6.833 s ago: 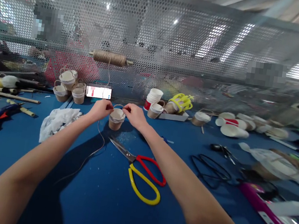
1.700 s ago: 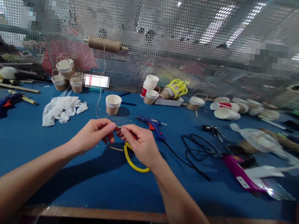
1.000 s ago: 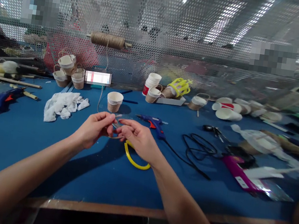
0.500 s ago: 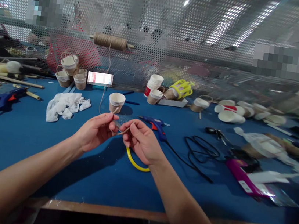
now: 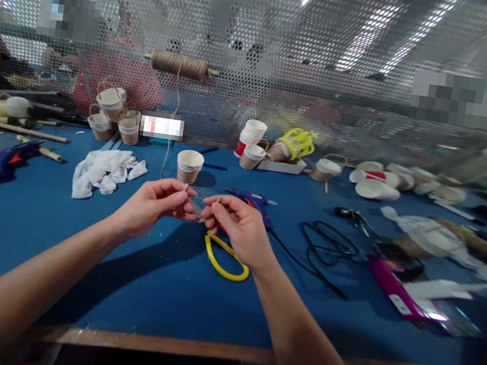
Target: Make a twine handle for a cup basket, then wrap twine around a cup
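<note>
My left hand [image 5: 152, 206] and my right hand [image 5: 237, 229] meet above the blue table [image 5: 156, 291], each pinching an end of a short piece of brown twine [image 5: 196, 211]. Both sets of fingers are closed on it. The scissors with a yellow handle loop [image 5: 222, 259] lie under my right hand, their blades hidden. A twine-wrapped paper cup [image 5: 189, 166] stands just beyond my hands. A thin strand [image 5: 171, 130] hangs from the twine spool [image 5: 179, 65] on the mesh screen.
A blue glue gun [image 5: 250, 199] lies right of the cup, its black cord [image 5: 329, 249] looping to the right. White cloth [image 5: 103, 169] lies to the left. Finished cups [image 5: 112, 116], stacked paper cups [image 5: 252, 135] and a second glue gun [image 5: 9, 157] line the back. A purple tool [image 5: 396, 285] lies right.
Nearly seven seconds ago both hands were on the cup; they have since drawn back toward me with a cut piece of twine. Over the last second they turned it between the fingertips.
</note>
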### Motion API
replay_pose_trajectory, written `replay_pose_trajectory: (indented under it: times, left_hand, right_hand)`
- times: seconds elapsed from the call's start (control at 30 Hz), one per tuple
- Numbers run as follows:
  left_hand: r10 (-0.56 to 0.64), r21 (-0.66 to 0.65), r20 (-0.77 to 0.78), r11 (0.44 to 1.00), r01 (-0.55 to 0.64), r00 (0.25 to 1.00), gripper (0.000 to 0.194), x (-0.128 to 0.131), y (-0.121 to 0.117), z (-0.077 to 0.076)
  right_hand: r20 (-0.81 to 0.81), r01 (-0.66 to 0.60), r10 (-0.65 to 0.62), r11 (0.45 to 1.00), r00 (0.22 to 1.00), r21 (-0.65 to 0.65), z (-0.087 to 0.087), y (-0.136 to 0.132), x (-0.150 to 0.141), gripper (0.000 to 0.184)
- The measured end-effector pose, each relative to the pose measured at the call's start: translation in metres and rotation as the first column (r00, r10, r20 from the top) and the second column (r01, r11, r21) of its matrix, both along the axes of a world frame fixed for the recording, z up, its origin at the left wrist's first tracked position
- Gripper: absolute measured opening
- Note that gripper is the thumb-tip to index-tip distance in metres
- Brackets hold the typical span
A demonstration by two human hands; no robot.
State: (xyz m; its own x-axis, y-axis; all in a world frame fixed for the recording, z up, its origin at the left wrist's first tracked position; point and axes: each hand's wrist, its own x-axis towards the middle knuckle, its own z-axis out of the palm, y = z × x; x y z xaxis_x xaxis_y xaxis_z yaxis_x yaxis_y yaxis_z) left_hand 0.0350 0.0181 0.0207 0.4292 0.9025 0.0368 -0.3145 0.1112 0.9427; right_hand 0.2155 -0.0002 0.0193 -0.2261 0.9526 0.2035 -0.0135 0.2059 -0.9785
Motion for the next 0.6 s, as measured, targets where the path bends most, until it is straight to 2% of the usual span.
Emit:
replay_pose_trajectory:
  times: [0.2, 0.6]
  left_hand:
    - [0.037, 0.027, -0.058, 0.999, -0.036, 0.998, 0.011, 0.0012, -0.0004, -0.0001]
    - [0.115, -0.055, -0.041, 0.992, -0.117, 0.993, 0.009, 0.0075, -0.0029, -0.0020]
  right_hand:
    - [0.154, 0.032, -0.050, 0.993, 0.987, 0.117, -0.0027, 0.0035, 0.0020, 0.016]
    - [0.205, 0.039, -0.068, 0.989, 0.976, 0.139, -0.0023, 0.0017, -0.0002, 0.015]
